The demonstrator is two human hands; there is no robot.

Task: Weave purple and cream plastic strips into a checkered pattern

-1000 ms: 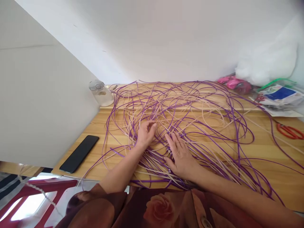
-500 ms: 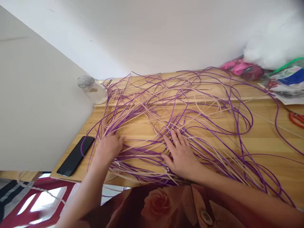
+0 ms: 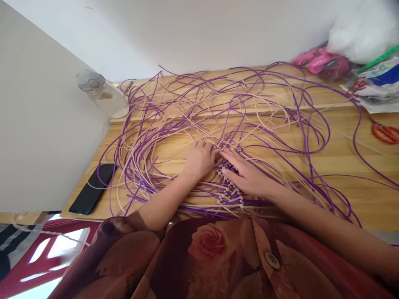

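Note:
Long purple and cream cords [image 3: 137, 153] spread over the wooden table and meet in a small knotted piece [image 3: 229, 189] of tight purple-and-cream knots at the middle. At the upper left edge of that piece, my left hand [image 3: 199, 160] has its fingers curled down onto the cords. What exactly lies under its fingertips is hidden. My right hand [image 3: 247, 174] rests on the knotted piece, fingers stretched forward and thumb apart from them. Its fingertips are close to the left thumb, and the palm covers part of the knots.
A black phone [image 3: 92, 189] lies at the left table edge. Behind it stands a clear bottle [image 3: 106, 95]. Red-handled scissors [image 3: 385, 133], plastic bags [image 3: 380, 85] and a pink bundle [image 3: 326, 62] are at the right. A raised wooden ledge [image 3: 330, 109] runs along the wall.
My left hand has moved right from the left-side cords to the knotted piece. My right hand has drawn its fingers closer together, uncovering more knots. The view has tilted down.

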